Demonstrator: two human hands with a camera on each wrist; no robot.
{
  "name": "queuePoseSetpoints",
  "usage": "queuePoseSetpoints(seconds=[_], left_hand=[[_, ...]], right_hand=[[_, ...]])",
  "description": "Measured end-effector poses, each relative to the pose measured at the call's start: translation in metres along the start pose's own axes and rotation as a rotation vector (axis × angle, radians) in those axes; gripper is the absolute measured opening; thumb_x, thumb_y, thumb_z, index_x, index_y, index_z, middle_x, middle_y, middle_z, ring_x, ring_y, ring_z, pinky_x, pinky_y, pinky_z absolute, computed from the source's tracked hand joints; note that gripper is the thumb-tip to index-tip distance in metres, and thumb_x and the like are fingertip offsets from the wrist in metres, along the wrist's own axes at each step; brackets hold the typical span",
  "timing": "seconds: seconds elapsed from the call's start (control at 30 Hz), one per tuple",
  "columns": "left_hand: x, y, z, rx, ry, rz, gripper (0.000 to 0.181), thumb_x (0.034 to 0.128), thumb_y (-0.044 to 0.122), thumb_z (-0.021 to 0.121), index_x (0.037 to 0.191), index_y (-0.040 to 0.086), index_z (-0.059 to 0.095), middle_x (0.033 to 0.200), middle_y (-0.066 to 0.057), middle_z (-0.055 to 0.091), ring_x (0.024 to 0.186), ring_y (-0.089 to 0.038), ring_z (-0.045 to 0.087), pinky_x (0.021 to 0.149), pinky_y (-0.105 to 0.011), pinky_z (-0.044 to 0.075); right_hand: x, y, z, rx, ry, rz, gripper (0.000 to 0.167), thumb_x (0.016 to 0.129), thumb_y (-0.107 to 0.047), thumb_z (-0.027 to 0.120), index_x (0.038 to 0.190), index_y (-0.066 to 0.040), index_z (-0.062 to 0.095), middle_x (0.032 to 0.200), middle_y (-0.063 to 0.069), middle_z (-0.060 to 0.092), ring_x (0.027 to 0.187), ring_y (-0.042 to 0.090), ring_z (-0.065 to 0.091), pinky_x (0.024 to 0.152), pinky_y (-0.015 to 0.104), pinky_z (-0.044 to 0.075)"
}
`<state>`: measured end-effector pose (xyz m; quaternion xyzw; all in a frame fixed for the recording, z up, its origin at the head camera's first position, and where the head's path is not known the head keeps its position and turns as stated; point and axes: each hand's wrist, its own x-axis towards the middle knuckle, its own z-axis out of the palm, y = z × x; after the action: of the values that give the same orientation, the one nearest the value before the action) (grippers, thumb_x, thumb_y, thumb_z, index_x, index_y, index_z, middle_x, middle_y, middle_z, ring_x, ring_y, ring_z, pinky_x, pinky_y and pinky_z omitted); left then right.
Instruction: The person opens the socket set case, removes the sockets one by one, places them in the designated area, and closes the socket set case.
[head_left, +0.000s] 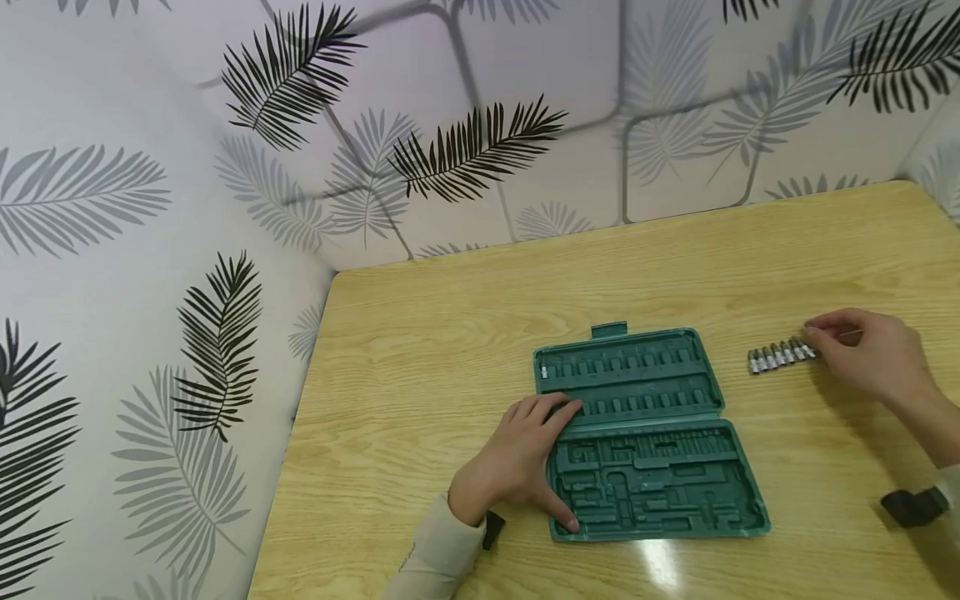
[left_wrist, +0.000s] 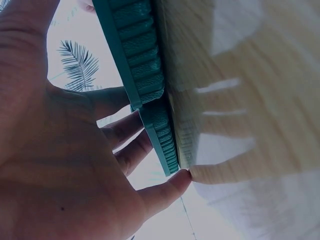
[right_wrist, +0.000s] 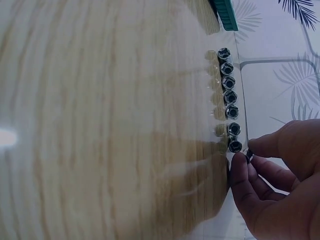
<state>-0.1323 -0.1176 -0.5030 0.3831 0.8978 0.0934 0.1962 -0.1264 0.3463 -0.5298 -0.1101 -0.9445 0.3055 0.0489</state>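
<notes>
An unfolded green plastic tool case [head_left: 660,477] lies on the table, its moulded slots facing up. My left hand [head_left: 517,454] rests on the case's left side, fingers spread, the thumb at the near corner and the fingertips by the hinge. In the left wrist view that hand [left_wrist: 75,155] lies along the green case wall [left_wrist: 137,55]. One small silver socket [head_left: 544,372] sits in the far-left slot. To the right of the case stands a row of small metal sockets [head_left: 776,357]. At its right end, my right hand [head_left: 870,350] pinches a socket [right_wrist: 249,155] between thumb and index finger.
The wooden table [head_left: 405,367] meets a leaf-patterned wall [head_left: 525,183] at its back and left edges. The case's latch tab [head_left: 609,330] sticks out at the far side. A dark wrist strap [head_left: 915,507] shows by the right sleeve.
</notes>
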Motion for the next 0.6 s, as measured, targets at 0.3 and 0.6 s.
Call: queuePoseSetpoints(seconds=[0.3,0.6], left_hand=[[-0.0006,0.0013,-0.0002,0.015,0.000,-0.008,0.147,0.0596,0.072,0.101,0.176,0.023,0.025,0.177,-0.002,0.031,0.162,-0.025,0.032,0.134,-0.051,0.032],[-0.0008,0.0016,-0.0003,0.025,0.002,-0.004,0.147,0.0597,0.072,0.101,0.176,0.023,0.025,0.177,-0.003,0.031,0.162,-0.025,0.033,0.134,-0.051,0.032]], right_hand=[[0.0009,0.0022,-0.0002,-0.022,0.006,-0.031,0.031,0.108,-0.018,0.067,0.112,0.012,0.074,0.100,0.035,0.075,0.070,0.021,0.069,0.055,0.019,0.044],[0.0012,0.0047,0.0002,-0.038,0.004,-0.036,0.032,0.108,-0.019,0.067,0.110,0.012,0.075,0.096,0.031,0.076,0.068,0.011,0.065,0.057,0.018,0.042]])
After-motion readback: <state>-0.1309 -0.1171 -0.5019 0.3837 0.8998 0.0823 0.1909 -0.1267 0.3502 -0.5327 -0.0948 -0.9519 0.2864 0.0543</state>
